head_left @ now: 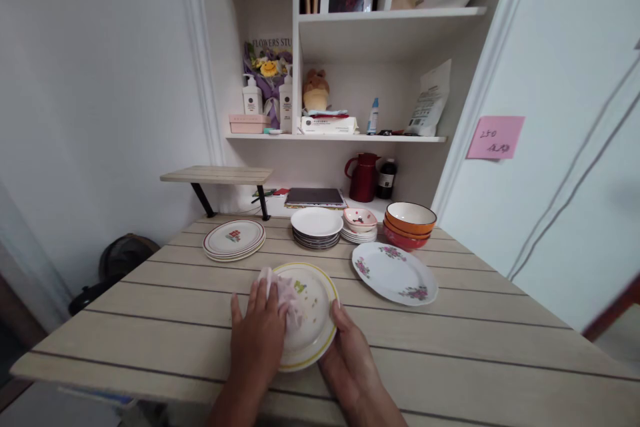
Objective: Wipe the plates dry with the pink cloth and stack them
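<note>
A cream plate (314,340) with a yellow-edged rim and a small green and yellow print is tilted above the table's near middle. My right hand (350,350) grips its right edge, thumb on the rim and the other fingers underneath. Crumpled under the fingers of my left hand (260,327) is a pale pink cloth (291,300), pressed against the plate's left side. Small brownish specks show on the plate's face. To the right lies an oval white platter (393,277) with pink flowers.
Behind are stacked plates with red rims (234,239), white plates (317,221), small dishes (359,219) and orange and red bowls (410,220). A small raised wooden shelf (217,175) stands back left. A red jug (365,177) and a laptop (315,196) sit at the rear.
</note>
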{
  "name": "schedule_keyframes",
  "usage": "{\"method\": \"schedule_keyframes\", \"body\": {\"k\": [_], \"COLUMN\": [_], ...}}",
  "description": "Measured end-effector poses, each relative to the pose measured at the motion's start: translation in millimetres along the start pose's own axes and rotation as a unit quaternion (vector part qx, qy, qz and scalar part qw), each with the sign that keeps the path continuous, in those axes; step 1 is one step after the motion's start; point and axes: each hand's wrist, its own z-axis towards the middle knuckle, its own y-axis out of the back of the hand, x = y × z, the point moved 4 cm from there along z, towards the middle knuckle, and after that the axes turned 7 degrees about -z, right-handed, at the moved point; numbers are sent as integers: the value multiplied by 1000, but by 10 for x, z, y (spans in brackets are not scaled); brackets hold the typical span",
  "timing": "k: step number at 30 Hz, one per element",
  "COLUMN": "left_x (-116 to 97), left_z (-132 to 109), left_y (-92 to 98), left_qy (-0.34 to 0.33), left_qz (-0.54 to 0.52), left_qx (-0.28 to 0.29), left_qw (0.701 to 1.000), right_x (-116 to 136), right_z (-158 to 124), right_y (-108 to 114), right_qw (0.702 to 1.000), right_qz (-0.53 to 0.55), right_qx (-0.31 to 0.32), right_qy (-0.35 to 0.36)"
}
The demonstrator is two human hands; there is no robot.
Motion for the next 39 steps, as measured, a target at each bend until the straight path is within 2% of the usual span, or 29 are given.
{"method": "schedule_keyframes", "body": {"k": [3, 6, 9, 12, 15, 17, 19, 22, 25, 30, 32, 35, 39], "left_x": [-74, -248, -427, -484, -378, -251, -122, 25, 103, 177, 207, 207, 166], "left_z": [-157, -221, -170, -12, 162, 222, 217, 130, 43, 9, 2, -26, -56], "left_y": [-10, -46, -79, -115, -129, -106, -70, -31, -64, -206, -233, -212, -145], "left_qy": [-18, -70, -123, -130, -82, -40, -9, 14, 1, -101, -115, -107, -88], "left_qz": [-26, -85, -147, -168, -128, -91, -59, -34, -45, -134, -164, -187, -164], "left_qx": [33, 64, 85, 86, 48, 13, -9, -14, -6, -33, -24, 26, 79], "left_qw": [999, 992, 978, 973, 987, 995, 998, 999, 999, 985, 979, 976, 979], "right_x": [-27, -52, -50, -20, 22, 43, 53, 53, 57, 111, 170, 310, 542], "right_z": [13, 51, 85, 82, 52, 40, 48, 86, 108, 70, 45, 3, -68], "right_y": [33, 119, 198, 157, 63, 30, 30, 54, 62, -38, -65, -36, 85], "right_qw": [1000, 999, 997, 998, 999, 999, 999, 998, 994, 986, 980, 966, 952], "right_qz": [-5, -25, -32, -17, -14, -22, -30, -38, -49, -83, -105, -139, -154], "right_qx": [0, -23, -51, -25, -3, -12, -29, -51, -86, -103, -107, -129, -156], "right_qy": [-9, 4, 42, 62, 49, 32, 19, 22, 51, 103, 131, 174, 215]}}
